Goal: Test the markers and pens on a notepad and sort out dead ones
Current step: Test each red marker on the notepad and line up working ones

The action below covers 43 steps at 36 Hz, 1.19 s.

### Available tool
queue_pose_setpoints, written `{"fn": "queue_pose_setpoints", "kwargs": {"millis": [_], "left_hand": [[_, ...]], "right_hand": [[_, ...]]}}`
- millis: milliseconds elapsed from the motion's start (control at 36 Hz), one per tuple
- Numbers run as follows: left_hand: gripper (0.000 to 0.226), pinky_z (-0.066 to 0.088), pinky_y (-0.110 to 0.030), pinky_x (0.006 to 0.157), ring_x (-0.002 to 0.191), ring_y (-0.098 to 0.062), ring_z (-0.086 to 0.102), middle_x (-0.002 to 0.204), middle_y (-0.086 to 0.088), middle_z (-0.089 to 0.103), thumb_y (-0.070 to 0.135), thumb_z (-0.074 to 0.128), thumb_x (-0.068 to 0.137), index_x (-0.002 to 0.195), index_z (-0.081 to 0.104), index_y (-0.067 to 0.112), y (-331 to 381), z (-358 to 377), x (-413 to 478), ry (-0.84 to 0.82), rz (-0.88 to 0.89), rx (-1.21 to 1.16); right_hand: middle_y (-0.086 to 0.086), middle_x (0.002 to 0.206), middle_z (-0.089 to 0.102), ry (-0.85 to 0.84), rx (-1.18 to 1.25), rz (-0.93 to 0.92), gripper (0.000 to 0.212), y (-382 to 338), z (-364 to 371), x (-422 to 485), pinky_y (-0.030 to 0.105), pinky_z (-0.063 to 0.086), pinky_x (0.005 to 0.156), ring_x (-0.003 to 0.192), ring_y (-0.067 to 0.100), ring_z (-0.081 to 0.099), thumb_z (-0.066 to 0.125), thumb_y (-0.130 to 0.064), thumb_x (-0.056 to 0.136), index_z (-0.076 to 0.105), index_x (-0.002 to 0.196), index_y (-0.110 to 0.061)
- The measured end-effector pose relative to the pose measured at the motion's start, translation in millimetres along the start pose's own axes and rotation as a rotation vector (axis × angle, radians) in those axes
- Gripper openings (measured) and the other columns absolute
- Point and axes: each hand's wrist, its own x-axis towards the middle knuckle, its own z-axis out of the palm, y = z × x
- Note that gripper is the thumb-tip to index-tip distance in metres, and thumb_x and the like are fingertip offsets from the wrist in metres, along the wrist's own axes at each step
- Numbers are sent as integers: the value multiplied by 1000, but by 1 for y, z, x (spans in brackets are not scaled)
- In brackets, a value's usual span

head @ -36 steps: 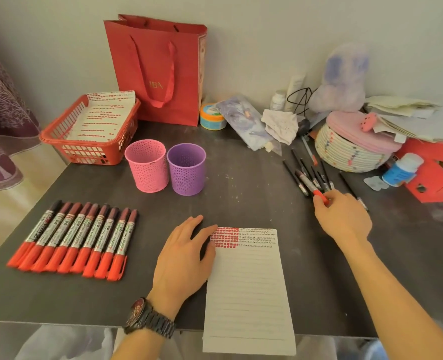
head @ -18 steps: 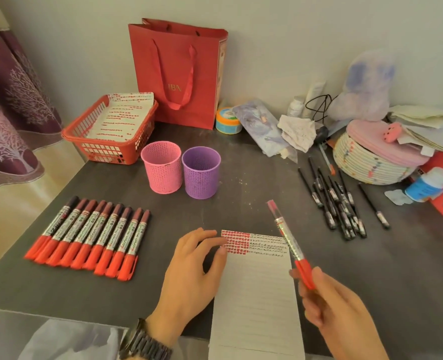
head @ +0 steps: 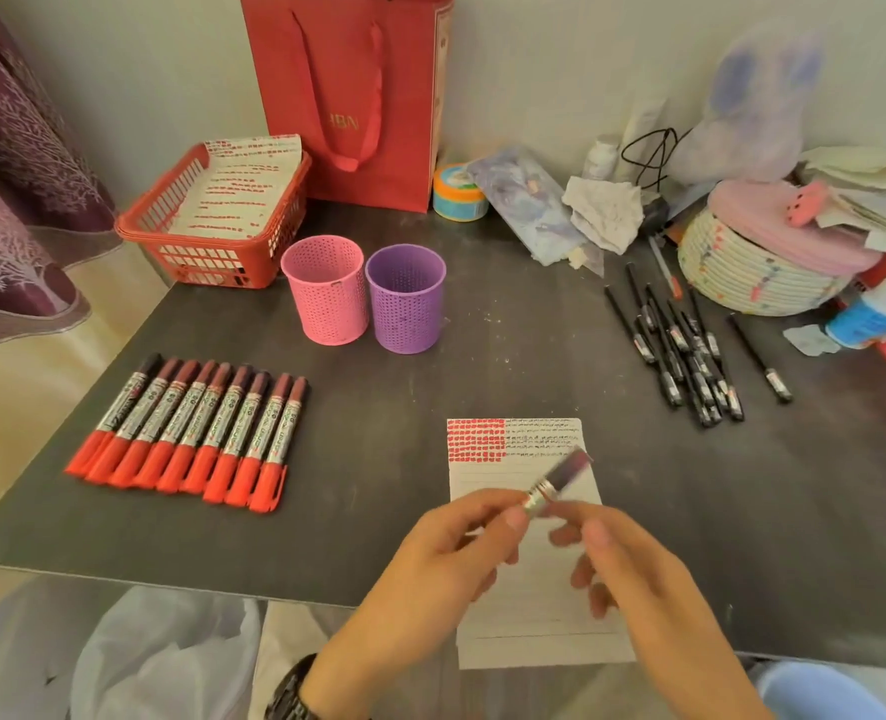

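Note:
Both hands meet over the lined notepad (head: pixel 487 470), which carries red and black test marks at its top. My left hand (head: pixel 446 558) and my right hand (head: pixel 633 574) both pinch one marker (head: pixel 560 478), blurred, its dark end pointing up and right; its red cap is hidden by my fingers. Several red-capped markers (head: pixel 196 433) lie in a neat row on the left of the dark table (head: pixel 378 397). Several black pens (head: pixel 685 350) lie loose at the right. A pink cup (head: pixel 326 293) and a purple cup (head: pixel 407 298) stand side by side behind the pad.
A red basket (head: pixel 207 252) holding marked paper sits at the back left, with a red gift bag (head: pixel 347 96) behind the cups. A woven basket with a pink lid (head: pixel 757 262), cloths, bottles and papers crowd the back right. The table's front edge is near my wrists.
My right hand picked a red-capped marker from the pen pile and brought it over the notepad. My left hand lifted off the pad and took hold of the marker too.

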Motion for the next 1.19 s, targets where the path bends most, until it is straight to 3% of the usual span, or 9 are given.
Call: {"fn": "queue_pose_setpoints", "kwargs": {"millis": [111,194,250,361,444,556,833,1028,1194], "left_hand": [[29,36,-13,61,60,0,44,70,18,57,56,51,94,103,72,37,-2,2,-4,-112,-9,234],[54,37,-19,61,60,-4,47,63,12,56,76,35,89,88,71,35,-4,3,-5,29,-39,334],[66,37,-19,57,55,-3,47,61,6,54,82,23,87,79,69,36,-6,4,-5,147,-34,436],[67,37,-25,55,56,-8,53,54,15,56,76,12,87,69,63,36,-7,17,-9,320,20,625],[76,45,-33,57,57,-16,56,52,10,58,71,7,89,65,59,22,-9,29,-11,493,84,821],[55,14,-21,38,40,-16,25,42,5,23,50,38,96,51,28,20,-13,37,-12,648,216,992],[56,10,-17,42,35,-16,19,39,8,19,39,41,96,49,15,24,-34,34,-29,700,191,999],[55,14,-21,43,34,-23,27,37,5,26,37,41,96,47,23,21,-32,36,-23,687,149,981],[59,14,-20,40,32,-18,28,37,9,20,40,36,98,46,13,25,-36,36,-30,557,160,1007]], "right_hand": [[-13,111,74,-31,85,-83,29,-5,11,0,21,55,77,97,5,69,54,-47,88,75,106,-39],[0,105,77,76,221,-153,18,-8,19,1,22,57,84,97,14,73,65,-42,94,77,97,-29],[6,100,77,142,352,-168,25,-11,23,1,26,59,85,98,19,74,62,-42,91,77,92,-22],[10,79,68,176,825,-73,25,-18,42,-5,31,60,68,78,22,70,61,-36,87,72,75,-17],[2,66,54,205,1182,71,31,-21,54,-11,31,55,66,63,19,61,60,-32,89,60,62,-16],[-4,58,41,300,1428,238,42,-23,61,-14,31,47,65,52,16,48,59,-29,93,49,53,-19],[-5,53,26,270,1387,329,46,-17,58,-16,30,34,55,47,15,26,55,-30,95,33,55,-22],[-5,53,32,282,1422,263,46,-15,70,-15,26,40,52,49,14,33,59,-28,94,40,53,-20],[-5,43,18,270,1336,302,55,-9,62,-12,27,32,40,40,14,19,54,-24,94,27,46,-22]]}}
